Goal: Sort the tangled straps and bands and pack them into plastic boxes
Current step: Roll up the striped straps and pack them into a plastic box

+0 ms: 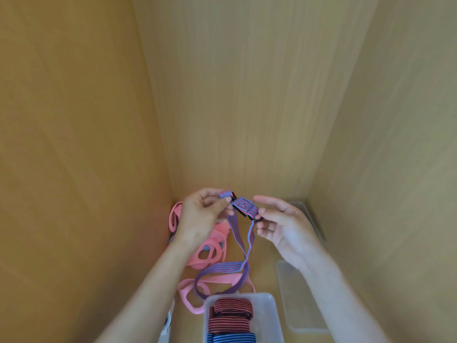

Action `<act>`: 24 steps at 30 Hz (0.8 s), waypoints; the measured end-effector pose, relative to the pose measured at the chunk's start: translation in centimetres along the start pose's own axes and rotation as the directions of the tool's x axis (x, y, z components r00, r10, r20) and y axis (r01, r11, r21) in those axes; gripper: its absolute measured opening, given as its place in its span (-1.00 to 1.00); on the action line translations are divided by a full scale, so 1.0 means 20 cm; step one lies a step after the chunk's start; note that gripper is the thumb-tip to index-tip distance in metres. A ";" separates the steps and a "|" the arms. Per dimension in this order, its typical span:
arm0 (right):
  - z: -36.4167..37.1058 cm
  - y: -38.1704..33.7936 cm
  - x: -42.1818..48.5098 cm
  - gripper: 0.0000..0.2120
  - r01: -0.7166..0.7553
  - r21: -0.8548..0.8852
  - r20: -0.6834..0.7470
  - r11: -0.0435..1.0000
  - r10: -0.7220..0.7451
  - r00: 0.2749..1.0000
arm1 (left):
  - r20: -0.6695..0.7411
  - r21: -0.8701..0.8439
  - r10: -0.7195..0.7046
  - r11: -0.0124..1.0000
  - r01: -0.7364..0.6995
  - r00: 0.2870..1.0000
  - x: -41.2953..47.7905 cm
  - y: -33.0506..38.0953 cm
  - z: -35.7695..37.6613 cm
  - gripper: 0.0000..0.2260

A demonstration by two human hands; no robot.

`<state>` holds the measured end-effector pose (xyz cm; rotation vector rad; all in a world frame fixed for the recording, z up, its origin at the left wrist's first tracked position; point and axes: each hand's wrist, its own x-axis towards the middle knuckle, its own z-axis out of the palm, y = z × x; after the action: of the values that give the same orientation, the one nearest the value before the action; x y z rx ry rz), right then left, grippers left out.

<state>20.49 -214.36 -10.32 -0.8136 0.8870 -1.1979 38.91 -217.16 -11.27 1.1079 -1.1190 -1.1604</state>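
I hold a purple strap with red and blue stripes (243, 206) up between both hands. My left hand (202, 214) pinches its folded end between thumb and fingers. My right hand (282, 224) pinches the other side at a dark ring, with the index finger stretched out. The rest of the strap hangs down and loops over the wooden floor (264, 253). Pink bands (210, 253) lie tangled under and behind my left hand. A clear plastic box (270, 318) at the bottom holds rolled red-striped straps (232, 310) and a blue-striped one (230, 339).
Wooden walls close in on the left, back and right. A clear lid (299, 303) lies flat right of the box. Another clear plastic piece (305, 214) sits in the back right corner. A small white object (167, 323) shows by my left forearm.
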 end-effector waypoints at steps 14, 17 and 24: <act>0.06 -0.07 0.03 -0.83 0.043 -0.004 -0.046 0.999 -0.043 0.998 | 0.027 -0.153 0.050 0.987 -0.045 0.998 0.05 0.20 0.12 -0.96; 0.08 -0.11 0.03 -0.82 0.105 -0.005 -0.046 0.994 -0.105 0.993 | 0.035 -0.117 0.088 0.990 -0.084 0.995 0.10 0.28 0.16 -0.93; 0.11 -0.29 0.05 -0.87 0.171 0.037 -0.017 0.985 -0.171 0.985 | 0.033 -0.003 0.177 0.984 -0.177 0.984 0.22 0.48 0.18 -0.95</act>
<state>20.21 -216.29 -4.40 -0.8643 0.8151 -1.3679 36.69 -221.01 -1.07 0.9705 -1.2175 -1.0422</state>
